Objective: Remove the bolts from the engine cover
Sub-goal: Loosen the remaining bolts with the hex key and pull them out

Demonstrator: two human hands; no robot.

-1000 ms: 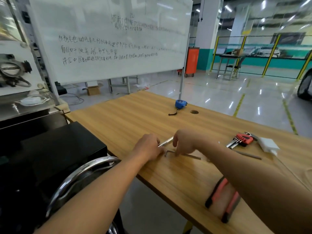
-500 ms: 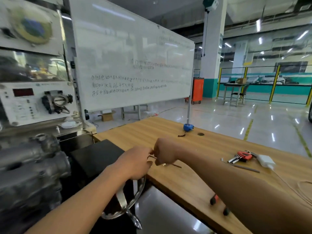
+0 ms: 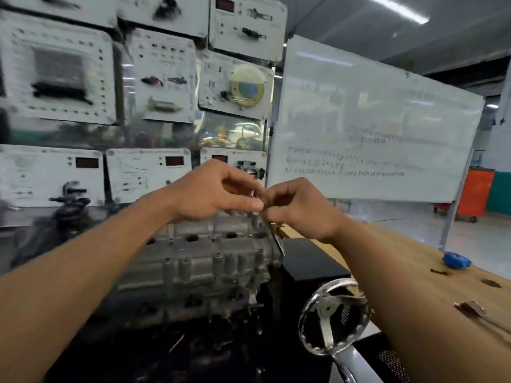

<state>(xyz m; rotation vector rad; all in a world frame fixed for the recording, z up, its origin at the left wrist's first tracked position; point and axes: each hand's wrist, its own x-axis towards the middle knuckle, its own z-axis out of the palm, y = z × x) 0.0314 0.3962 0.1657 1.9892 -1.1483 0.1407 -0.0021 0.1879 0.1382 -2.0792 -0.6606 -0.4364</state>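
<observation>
The left hand (image 3: 213, 192) and right hand (image 3: 301, 208) met fingertip to fingertip, both pinching a thin metal tool (image 3: 274, 234) that slanted down from them. The grey engine cover (image 3: 199, 261) sat just below the hands, and the wooden bench (image 3: 414, 266) lay to their right.

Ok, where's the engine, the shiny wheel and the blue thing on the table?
Engine (image 3: 199, 269), head view: on its grey metal side.
Shiny wheel (image 3: 327, 328), head view: on its lower spoke.
Blue thing (image 3: 455, 259), head view: middle of its case; it looks like a tape measure.
</observation>
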